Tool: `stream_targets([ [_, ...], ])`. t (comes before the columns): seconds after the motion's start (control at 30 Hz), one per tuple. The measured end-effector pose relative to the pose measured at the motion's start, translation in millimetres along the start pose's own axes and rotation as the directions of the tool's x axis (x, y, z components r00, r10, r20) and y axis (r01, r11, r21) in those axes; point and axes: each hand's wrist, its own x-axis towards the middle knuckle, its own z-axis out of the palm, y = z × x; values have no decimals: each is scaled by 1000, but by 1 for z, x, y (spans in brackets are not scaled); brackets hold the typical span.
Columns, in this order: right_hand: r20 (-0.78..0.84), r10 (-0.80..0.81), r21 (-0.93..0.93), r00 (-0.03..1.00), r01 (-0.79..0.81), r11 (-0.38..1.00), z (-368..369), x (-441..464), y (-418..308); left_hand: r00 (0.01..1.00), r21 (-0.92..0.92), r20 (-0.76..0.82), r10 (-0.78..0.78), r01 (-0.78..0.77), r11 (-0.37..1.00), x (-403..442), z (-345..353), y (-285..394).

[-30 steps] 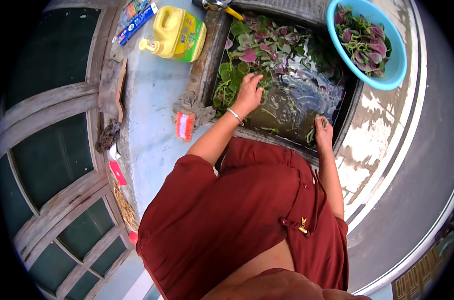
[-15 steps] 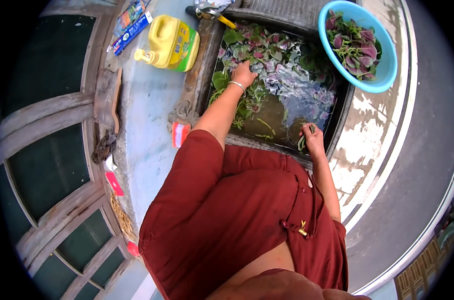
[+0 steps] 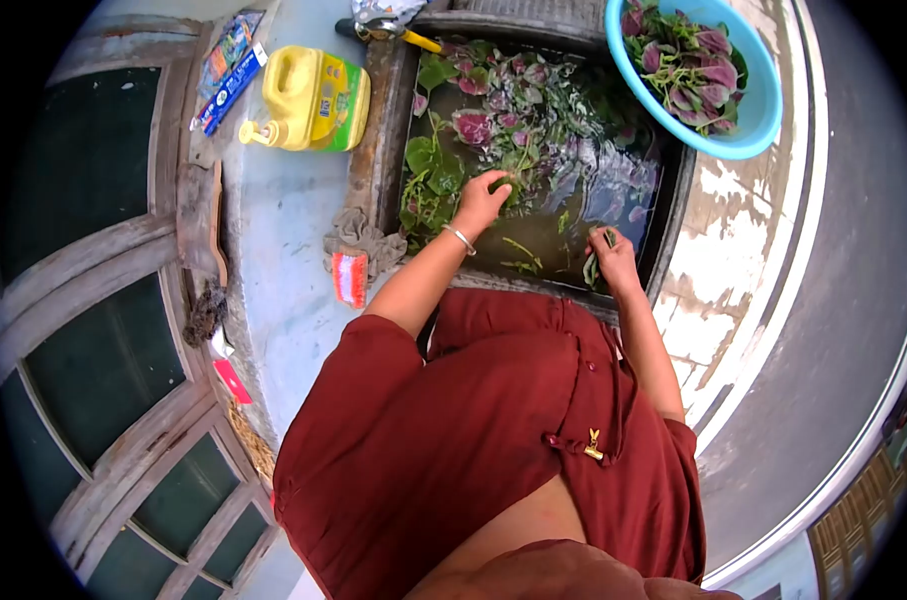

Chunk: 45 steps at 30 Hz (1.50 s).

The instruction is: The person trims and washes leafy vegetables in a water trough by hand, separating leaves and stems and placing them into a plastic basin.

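Observation:
A dark basin of water [image 3: 673, 215] lies in front of me, with red-and-green leafy greens [image 3: 473, 127] floating across its far and left parts. Over the middle of the water, my left hand [image 3: 481, 207] has its thumb and fingers curled together, and a bit of green shows between the fingertips. Near the basin's front right corner, my right hand [image 3: 615, 260] is closed around a small bunch of green leaves [image 3: 592, 268] hanging down from its fingers. A few loose stems [image 3: 521, 255] drift between the two hands.
A light blue bowl [image 3: 770, 95] of the same greens stands at the far right corner. Left of the basin are a yellow pump jug [image 3: 298, 85], a grey rag [image 3: 373, 240] and a red-and-white scrubbing sponge [image 3: 349, 278]. A yellow-handled tool [image 3: 420, 41] rests on the back left rim.
My left hand has drawn back toward me from the floating greens, and the water there has rippled. My right hand stays near the front right corner with its leaves.

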Motion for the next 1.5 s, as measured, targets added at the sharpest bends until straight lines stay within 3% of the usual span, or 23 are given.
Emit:
stream_targets([
  [0.07, -2, -9, -18, 1000, 9, 1000, 0, 3, -1, 972, -369, 40, -230, 229, 901, -2, 1, 2],
  [0.1, -3, -8, 6, 1000, 8, 1000, 0, 4, -1, 972, -366, 43, -229, 229, 902, -6, 2, 4],
  [0.17, -9, -5, 35, 1000, 5, 999, 2, 5, -4, 979, -231, 177, -100, 140, 963, -14, 2, 8],
  [0.2, 1, -18, 64, 1000, 17, 998, 2, 5, -7, 972, 18, 231, 45, -50, 999, -22, -3, 25],
  [0.23, 9, -30, 93, 1000, 29, 995, 2, 5, -11, 952, 213, 300, 55, -123, 969, -28, -1, 29],
  [0.3, 4, -4, 94, 1000, 4, 996, 3, 4, -16, 951, 434, 295, 95, -222, 873, -34, 13, 22],
  [0.43, 15, -21, 105, 1000, 19, 994, 1, 6, -13, 970, 511, 236, 64, -180, 841, -18, -1, 80],
  [0.5, 13, -19, 102, 1000, 17, 995, 2, 5, -9, 949, 427, 112, 293, -313, 848, 3, -1, 87],
  [0.53, 14, -12, 88, 1000, 10, 996, 2, 5, -8, 949, 427, 112, 294, -313, 848, 12, 3, 85],
  [0.6, 14, -6, 73, 1000, 5, 997, 3, 5, -7, 863, 456, 304, 404, -504, 733, 30, 11, 78],
  [0.63, 9, -12, 65, 1000, 12, 998, 4, 4, -6, 861, 454, 305, 407, -507, 732, 36, 15, 72],
  [0.7, -7, -17, 58, 1000, 17, 998, 4, 2, -8, 809, 607, 527, 259, -572, 552, 44, 25, 62],
  [0.9, -20, -6, 66, 1000, 8, 998, -6, -2, -2, 861, 698, 482, 162, -489, 523, 46, 24, 55],
  [0.97, -25, -9, 72, 1000, 11, 997, -8, -2, 1, 829, 630, 463, 314, -557, 541, 47, 14, 59],
  [1.03, -26, -15, 79, 1000, 17, 997, -5, -2, 2, 826, 627, 502, 256, -551, 550, 45, 5, 65],
  [1.1, -14, -18, 70, 1000, 19, 997, -3, 0, 0, 869, 570, 427, 250, -474, 671, 44, 3, 59],
  [1.17, -5, -27, 65, 1000, 27, 997, 1, 3, 1, 887, 593, 405, 223, -441, 674, 49, 8, 44],
  [1.27, 7, -40, 38, 999, 39, 999, 3, 0, -2, 861, 673, 501, 84, -449, 588, 46, 13, 43],
  [1.4, -8, -48, 10, 999, 48, 999, 0, -2, 0, 851, 711, 516, 97, -489, 505, 42, 13, 43],
  [1.5, -20, -41, 20, 999, 41, 999, -3, -1, 4, 879, 676, 436, 195, -463, 574, 38, 2, 54],
])
